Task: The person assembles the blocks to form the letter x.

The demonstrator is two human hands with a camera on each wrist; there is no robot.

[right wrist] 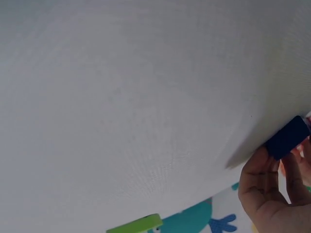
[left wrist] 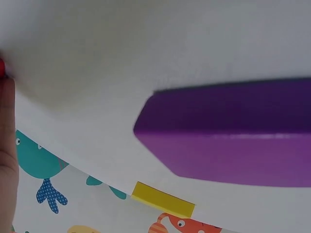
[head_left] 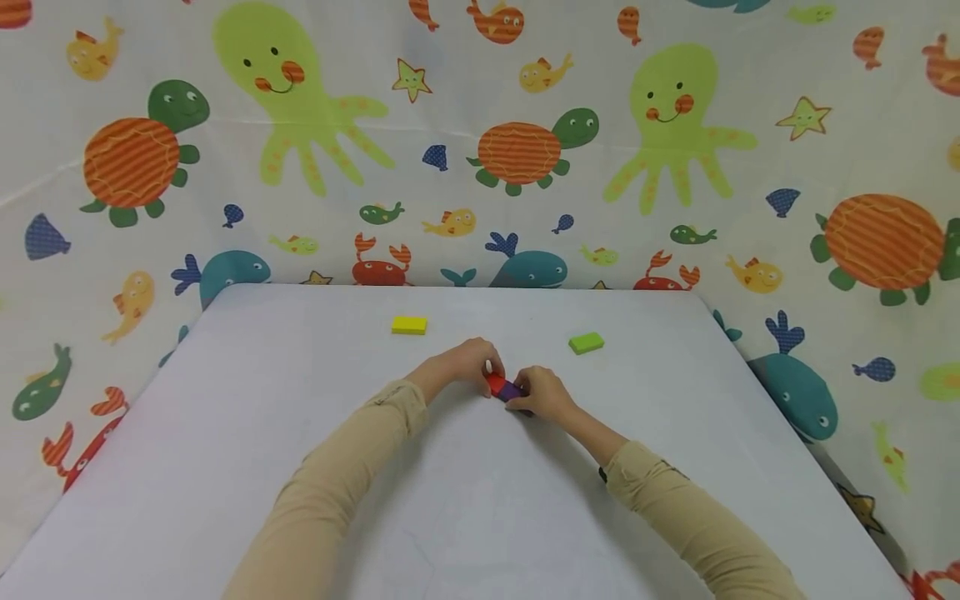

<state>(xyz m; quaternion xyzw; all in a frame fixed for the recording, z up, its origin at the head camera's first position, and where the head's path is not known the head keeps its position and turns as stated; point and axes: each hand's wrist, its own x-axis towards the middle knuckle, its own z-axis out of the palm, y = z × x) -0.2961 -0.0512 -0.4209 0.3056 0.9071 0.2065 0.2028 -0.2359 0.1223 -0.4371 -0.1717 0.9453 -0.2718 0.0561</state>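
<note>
Tan sleeves [head_left: 330, 475] reach over the white bench [head_left: 465, 517]. Mid-bench, the left hand [head_left: 470, 363] pinches the red block [head_left: 497, 384]; the right hand [head_left: 546, 395] pinches the purple block [head_left: 511, 392] close by. Both seem light, hard and smooth, best held by the sides.

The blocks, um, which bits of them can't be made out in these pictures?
Head view: part of the red block, covered by the left hand.
Head view: part of the dark block, hidden by the right hand.
Left wrist view: one end of the large purple piece, cut off by the right edge.
Right wrist view: the lower part of the green block, cut off by the bottom edge.
</note>
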